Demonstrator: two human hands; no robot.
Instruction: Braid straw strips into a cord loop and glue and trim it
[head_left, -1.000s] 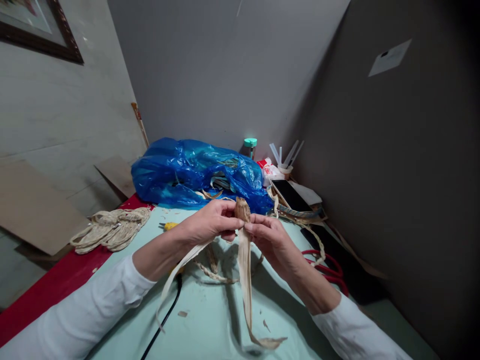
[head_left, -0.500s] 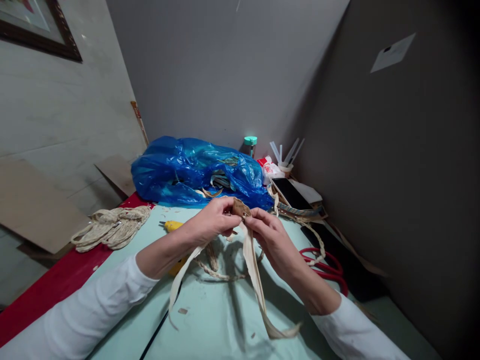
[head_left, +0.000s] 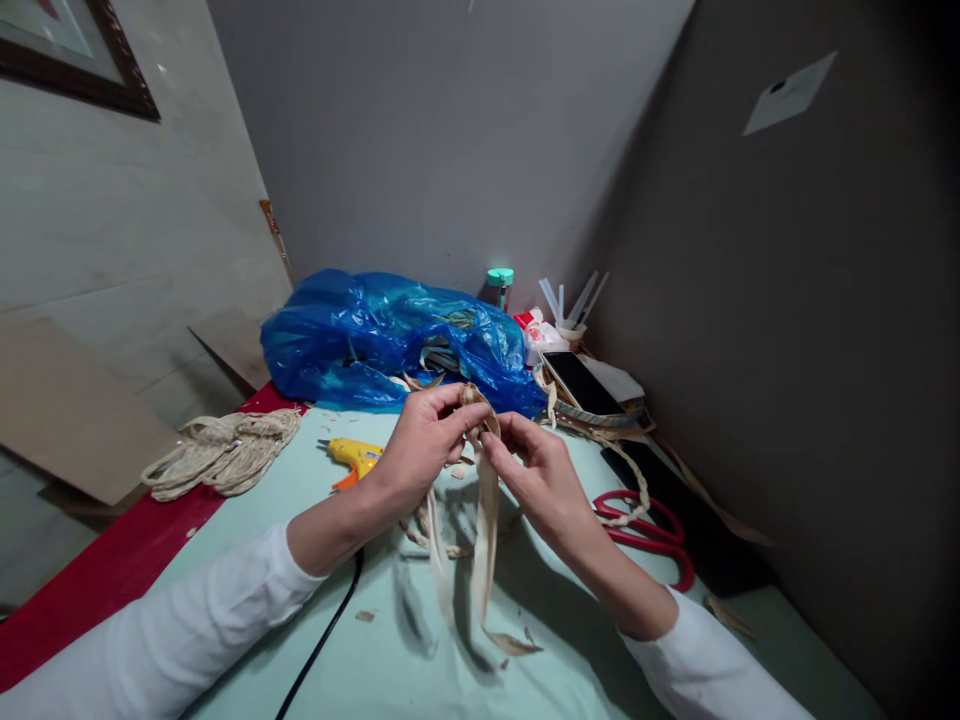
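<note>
Above the pale green table, both hands pinch a strip of dried plant husk (head_left: 486, 520), cream below and browner at the top where it is folded over. My left hand (head_left: 424, 435) grips the folded top between thumb and fingers. Close beside it, my right hand (head_left: 536, 465) pinches the strip just below the fold. Two long tails hang down toward the table. A braided cord (head_left: 457, 550) of the same pale fibre lies behind and below them, partly hidden. Left of my left hand rests a yellow glue gun (head_left: 352, 455) with an orange trigger.
A blue plastic bag (head_left: 337, 330) fills the back of the table (head_left: 300, 550). Red-handled scissors (head_left: 649, 530) lie at right, near a phone (head_left: 581, 382) and a cup of glue sticks (head_left: 571, 335). Bundled braided cord (head_left: 225, 450) sits at left. A black cable (head_left: 322, 635) crosses the front.
My left hand has turned and risen slightly, revealing more of the glue gun. The left tail has swung inward beside the other, and the husk's top is now folded over.
</note>
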